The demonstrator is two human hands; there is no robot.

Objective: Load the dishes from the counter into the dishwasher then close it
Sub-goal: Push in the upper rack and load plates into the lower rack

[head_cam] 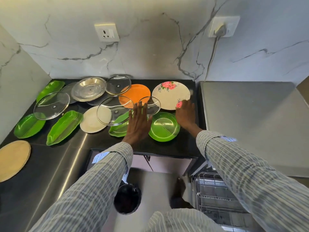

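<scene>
I hold my left hand point(139, 122), fingers straight, over the small round glass lid point(149, 106) at its fingertips, while my right hand point(185, 114), fingers blurred, state unclear, reaches the floral-printed round plate point(170, 95) just beyond, presumably to lift both toward the open wire-racked dishwasher point(215, 195).

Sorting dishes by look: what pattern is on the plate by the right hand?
Cream with pink roses, floral plate, head view.

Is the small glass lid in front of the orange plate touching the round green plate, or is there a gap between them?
Touching. In the head view, the small glass lid overlaps the far rim of the round green plate and rests on it, without visible gap.
</scene>
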